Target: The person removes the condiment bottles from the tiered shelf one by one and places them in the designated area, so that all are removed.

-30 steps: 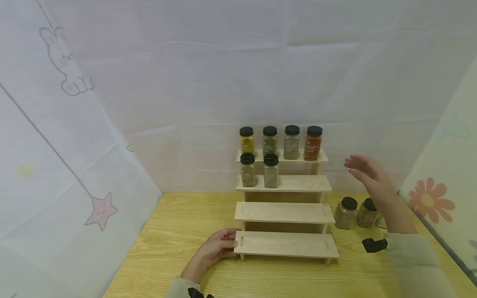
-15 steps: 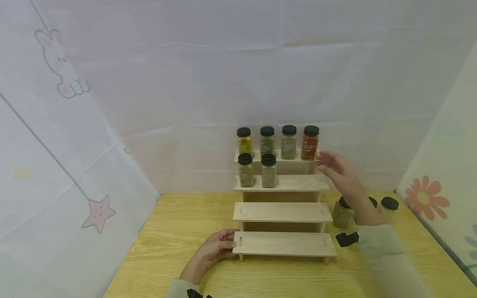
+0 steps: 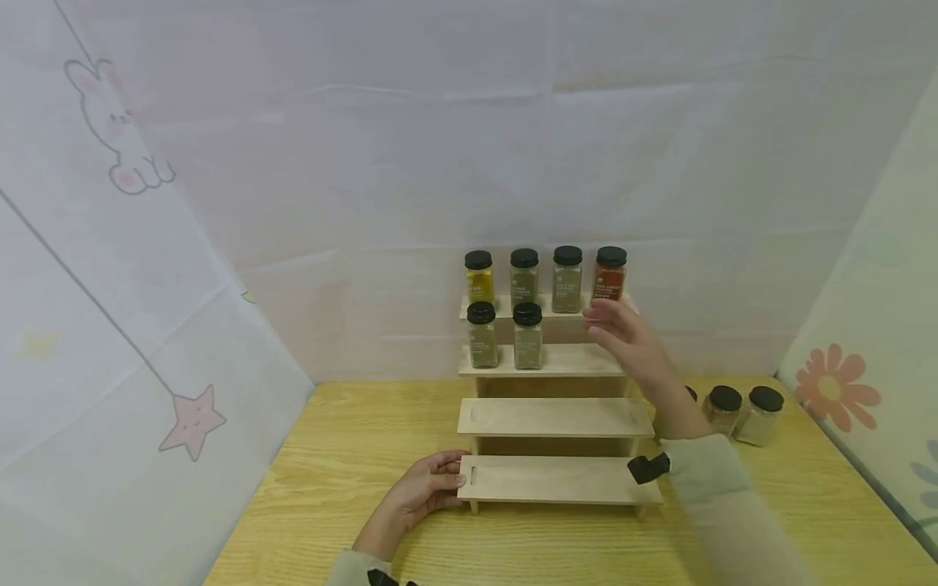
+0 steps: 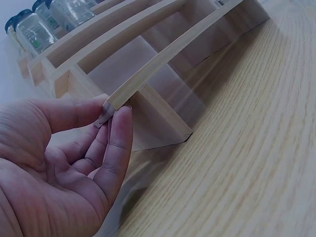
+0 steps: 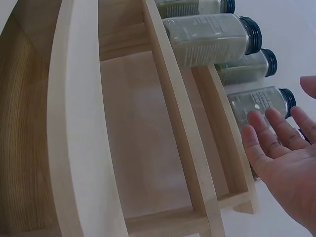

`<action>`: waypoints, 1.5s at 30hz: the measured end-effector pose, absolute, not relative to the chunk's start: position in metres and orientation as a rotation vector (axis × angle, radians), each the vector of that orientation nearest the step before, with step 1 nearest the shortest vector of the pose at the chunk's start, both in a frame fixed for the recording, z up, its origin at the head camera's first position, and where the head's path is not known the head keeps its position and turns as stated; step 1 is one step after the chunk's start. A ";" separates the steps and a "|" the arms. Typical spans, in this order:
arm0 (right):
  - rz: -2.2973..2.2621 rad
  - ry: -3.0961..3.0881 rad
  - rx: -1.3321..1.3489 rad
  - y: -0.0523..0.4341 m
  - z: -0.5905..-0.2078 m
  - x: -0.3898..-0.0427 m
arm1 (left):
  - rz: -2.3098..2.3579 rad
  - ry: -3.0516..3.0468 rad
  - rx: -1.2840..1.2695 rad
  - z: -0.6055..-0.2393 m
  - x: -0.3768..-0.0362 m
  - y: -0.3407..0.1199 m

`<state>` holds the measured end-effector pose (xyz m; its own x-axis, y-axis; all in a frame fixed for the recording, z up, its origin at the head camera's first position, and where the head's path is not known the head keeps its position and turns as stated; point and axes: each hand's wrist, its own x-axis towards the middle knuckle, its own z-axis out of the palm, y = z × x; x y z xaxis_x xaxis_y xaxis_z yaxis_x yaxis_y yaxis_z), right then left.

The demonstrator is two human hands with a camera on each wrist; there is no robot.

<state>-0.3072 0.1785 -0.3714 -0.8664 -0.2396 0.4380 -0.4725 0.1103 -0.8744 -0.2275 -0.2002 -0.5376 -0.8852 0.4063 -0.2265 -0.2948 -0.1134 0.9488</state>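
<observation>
A four-tiered wooden spice rack stands on the table. My left hand pinches the left end of its lowest shelf between thumb and fingers, as the left wrist view shows closely. My right hand is raised at the right side of the second tier, overlapping the lower part of the red spice jar; in the right wrist view its fingers are extended, holding nothing. Also on the top tier are a yellow jar and two greenish-grey jars. Two black-lidded jars, one a pale green jar, occupy the left of the second tier.
On the table right of the rack are a brown jar and a pale jar, with another mostly hidden behind my right forearm. A white printed cloth hangs behind the table and along both sides.
My right hand has moved left, from above the jars on the table to in front of the red jar. My left hand keeps its hold on the lowest shelf.
</observation>
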 end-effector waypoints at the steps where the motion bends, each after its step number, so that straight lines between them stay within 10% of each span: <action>1: 1.850 -2.196 0.714 0.176 -0.372 -0.308 | 2.045 1.705 0.121 -0.537 -0.227 -0.200; 45: 1.931 -2.346 0.717 0.119 -0.372 -0.332 | 2.031 1.725 0.107 -0.540 -0.230 -0.201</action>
